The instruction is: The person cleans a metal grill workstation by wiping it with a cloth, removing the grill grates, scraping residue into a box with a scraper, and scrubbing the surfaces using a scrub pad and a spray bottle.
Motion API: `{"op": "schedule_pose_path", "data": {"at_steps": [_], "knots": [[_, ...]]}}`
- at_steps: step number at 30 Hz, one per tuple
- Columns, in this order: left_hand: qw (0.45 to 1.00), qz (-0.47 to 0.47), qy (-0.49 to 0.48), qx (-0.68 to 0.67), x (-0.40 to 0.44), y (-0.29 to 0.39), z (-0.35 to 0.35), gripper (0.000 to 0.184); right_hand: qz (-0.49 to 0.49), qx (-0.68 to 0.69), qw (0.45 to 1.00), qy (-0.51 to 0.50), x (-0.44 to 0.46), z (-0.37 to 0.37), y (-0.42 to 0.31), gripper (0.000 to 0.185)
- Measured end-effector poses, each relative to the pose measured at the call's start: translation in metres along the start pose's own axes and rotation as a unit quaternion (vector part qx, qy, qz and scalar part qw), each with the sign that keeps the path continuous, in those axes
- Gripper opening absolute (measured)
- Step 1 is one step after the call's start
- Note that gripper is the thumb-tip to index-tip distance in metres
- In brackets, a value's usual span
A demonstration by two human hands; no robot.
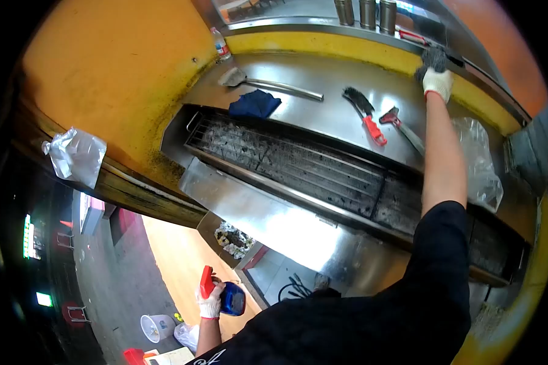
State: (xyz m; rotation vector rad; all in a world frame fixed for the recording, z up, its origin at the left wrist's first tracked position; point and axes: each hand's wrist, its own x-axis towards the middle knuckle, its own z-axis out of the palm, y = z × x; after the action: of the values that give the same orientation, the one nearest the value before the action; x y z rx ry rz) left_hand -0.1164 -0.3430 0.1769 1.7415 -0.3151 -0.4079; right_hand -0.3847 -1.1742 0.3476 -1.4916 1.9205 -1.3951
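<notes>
In the head view, the person's right hand, in a pale glove, is holding a grey scouring wad at the ledge below the window, beside a red-handled tool. The fingers appear to be gripping the wad, though their tips are hiding behind it, and how hard it is pressing cannot be told. The left hand, also gloved, is wrapping its fingers round the neck of a blue spray bottle — the red trigger head is sticking up above the fist, well apart from the counter's tools.

Between the hands, a long grill is stretching across the steel counter. Behind it, a dark blue cloth, a long-handled spatula, a brush and a scraper are lying, while a clear plastic bag is resting beside the right forearm.

The step in hand is seemingly scrubbing the ledge; working along it would be calling for a steady hold on the wad — and care around the red-handled tool.
</notes>
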Motion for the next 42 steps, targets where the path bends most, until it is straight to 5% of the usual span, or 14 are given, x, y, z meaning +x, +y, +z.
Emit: {"op": "schedule_pose_path", "data": {"at_steps": [2,3,5,7,10,12,13,16,17,21,24,27,32,42], "knots": [[0.984,-0.04,-0.006,-0.173,0.005,-0.03,-0.014,0.055,-0.034,0.082,0.995,0.035,0.001,-0.024,0.0,0.065],[0.957,-0.078,-0.003,-0.28,0.015,-0.059,-0.026,0.053,-0.047,0.329,0.943,-0.02,-0.001,-0.027,0.013,0.053],[0.999,-0.035,-0.002,0.032,0.01,-0.036,-0.003,0.054,0.008,0.563,0.815,-0.137,-0.053,-0.083,0.019,0.047],[0.988,-0.004,-0.097,-0.122,-0.006,-0.01,0.015,0.058,0.039,0.631,0.727,-0.267,-0.132,-0.152,0.037,0.055],[0.986,0.027,-0.162,0.005,0.012,-0.021,0.012,0.057,0.074,0.701,0.568,-0.425,-0.261,-0.237,0.063,0.065],[0.973,0.073,-0.22,-0.001,0.004,0.01,0.026,0.055,0.178,0.765,0.369,-0.497,-0.331,-0.259,0.124,0.065],[0.955,0.096,-0.267,0.081,0.0,0.022,0.024,0.053,0.187,0.745,0.505,-0.394,-0.379,-0.276,0.157,0.059],[0.914,0.156,-0.372,0.04,-0.002,0.011,0.029,0.053,0.305,0.635,0.631,-0.325,-0.525,-0.351,0.243,0.055],[0.905,0.168,-0.39,0.022,0.002,0.008,0.033,0.053,0.347,0.638,0.602,-0.332,-0.567,-0.373,0.26,0.057],[0.856,0.127,-0.495,0.083,0.009,0.035,0.046,0.054,0.387,0.545,0.694,-0.268,-0.695,-0.486,0.295,0.067],[0.807,0.159,-0.554,0.129,-0.044,0.055,0.067,0.067,0.416,0.622,0.633,-0.201,-0.759,-0.573,0.333,0.067],[0.753,0.209,-0.608,0.136,-0.088,0.061,0.088,0.068,0.438,0.541,0.715,-0.064,-0.796,-0.619,0.424,0.059],[0.717,0.193,-0.661,0.107,-0.161,0.083,0.118,0.051,0.481,0.47,0.738,0.052,-0.831,-0.657,0.443,0.041],[0.666,0.196,-0.718,0.046,-0.256,0.071,0.235,0.051,0.531,0.464,0.705,0.084,-0.928,-0.734,0.555,0.041]]}}
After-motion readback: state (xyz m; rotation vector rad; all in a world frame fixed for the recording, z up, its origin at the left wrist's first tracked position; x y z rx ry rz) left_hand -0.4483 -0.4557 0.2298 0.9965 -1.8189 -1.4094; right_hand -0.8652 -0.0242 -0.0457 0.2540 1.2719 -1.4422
